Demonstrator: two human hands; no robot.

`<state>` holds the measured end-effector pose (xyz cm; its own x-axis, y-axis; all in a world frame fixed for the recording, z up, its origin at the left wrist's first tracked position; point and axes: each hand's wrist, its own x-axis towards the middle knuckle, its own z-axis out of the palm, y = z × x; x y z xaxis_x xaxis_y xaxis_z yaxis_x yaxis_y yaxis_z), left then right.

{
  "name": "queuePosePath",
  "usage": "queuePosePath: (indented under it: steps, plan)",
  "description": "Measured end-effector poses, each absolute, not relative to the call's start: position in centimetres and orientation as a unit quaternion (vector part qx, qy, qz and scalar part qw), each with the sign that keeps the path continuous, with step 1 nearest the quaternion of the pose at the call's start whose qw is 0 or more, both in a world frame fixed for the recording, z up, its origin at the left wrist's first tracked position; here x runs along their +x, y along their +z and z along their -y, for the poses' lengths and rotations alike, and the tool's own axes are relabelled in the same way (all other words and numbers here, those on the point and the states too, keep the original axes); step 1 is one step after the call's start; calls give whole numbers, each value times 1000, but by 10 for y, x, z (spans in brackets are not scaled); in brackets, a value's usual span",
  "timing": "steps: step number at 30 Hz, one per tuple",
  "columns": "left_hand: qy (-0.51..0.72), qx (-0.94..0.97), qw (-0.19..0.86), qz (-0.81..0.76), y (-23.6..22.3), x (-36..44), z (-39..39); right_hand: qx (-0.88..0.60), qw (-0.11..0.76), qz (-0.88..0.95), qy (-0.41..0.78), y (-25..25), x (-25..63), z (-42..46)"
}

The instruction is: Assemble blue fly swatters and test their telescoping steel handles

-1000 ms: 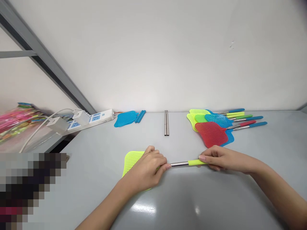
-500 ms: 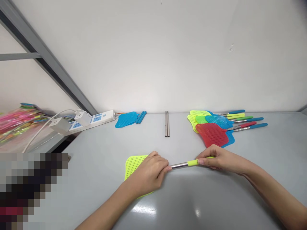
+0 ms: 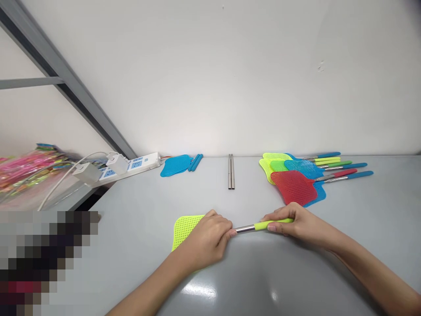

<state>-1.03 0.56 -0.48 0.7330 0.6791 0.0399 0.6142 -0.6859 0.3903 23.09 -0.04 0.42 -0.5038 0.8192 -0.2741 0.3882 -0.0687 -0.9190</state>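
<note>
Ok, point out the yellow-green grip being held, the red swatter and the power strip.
Yellow-green grip point(image 3: 262, 225): head view, on its end at picture left.
Red swatter point(image 3: 294, 187): head view, on its perforated head.
Power strip point(image 3: 136, 164): head view, on its socketed top.

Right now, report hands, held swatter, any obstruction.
Left hand clasping yellow-green swatter. Right hand on its grip. Shaft showing between. No obstruction seen; metal tubes lie beyond.

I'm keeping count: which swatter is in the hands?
The front yellow swatter, left hand covering part of its head, right hand on its handle; the piled swatters lie unheld.
</note>
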Motion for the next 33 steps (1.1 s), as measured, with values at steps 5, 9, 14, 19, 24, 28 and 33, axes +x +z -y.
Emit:
queuePosePath:
  steps: [5,9,14,19,24,28,33]
  plan:
    - [92,903,203,-366,-4,-11,-3,-472,193,690,514,2,228,1]
    - [85,902,206,-370,-5,-10,-3,-474,197,682,520,2,226,1]
    - [83,910,192,-358,-3,-9,-7,-490,184,656,543,8,227,1]
    - [91,915,192,-343,2,-9,-7,-502,138,640,565,8,235,1]
    - [110,901,219,-357,3,-8,-6,-493,124,634,583,1,244,-3]
    - [201,848,221,-438,3,-11,-10,-493,158,625,585,1,248,-7]
    - [319,741,162,-567,1,-21,-22,-513,224,605,566,4,255,-8]
